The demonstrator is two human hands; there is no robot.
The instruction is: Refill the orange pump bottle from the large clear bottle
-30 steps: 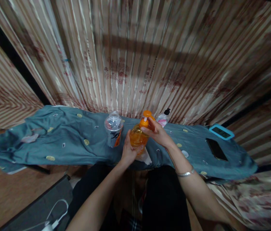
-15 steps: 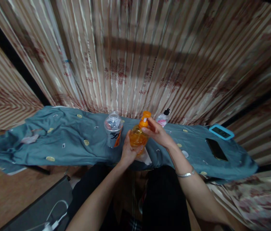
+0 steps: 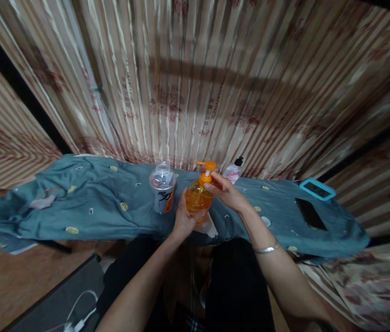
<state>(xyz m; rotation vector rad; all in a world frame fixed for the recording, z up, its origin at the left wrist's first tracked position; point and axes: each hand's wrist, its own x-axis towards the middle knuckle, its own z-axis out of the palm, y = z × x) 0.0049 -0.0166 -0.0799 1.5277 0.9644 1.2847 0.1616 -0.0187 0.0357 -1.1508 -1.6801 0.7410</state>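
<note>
Between my hands is a pump bottle (image 3: 199,196) of amber liquid with an orange pump head (image 3: 207,171), its nozzle pointing left. My left hand (image 3: 186,216) is wrapped round the lower body of the bottle. At the collar of the pump, the fingers of my right hand (image 3: 225,190) are closed on the orange part. To the left stands an uncapped clear plastic bottle (image 3: 163,189) with a black and orange label. Behind my right hand is a smaller clear bottle (image 3: 232,171) with a black pump top. A white tissue (image 3: 208,227) lies under the amber bottle.
A grey-green cloth (image 3: 101,207) with yellow prints covers the narrow table. On its right lie a blue-framed digital clock (image 3: 317,189) and a black phone (image 3: 310,214). A pale crumpled piece (image 3: 42,202) is at the left. Striped curtains (image 3: 181,92) hang close behind.
The orange pump head has turned, so its nozzle now points out to the left. Both hands stay in nearly the same place on the bottle.
</note>
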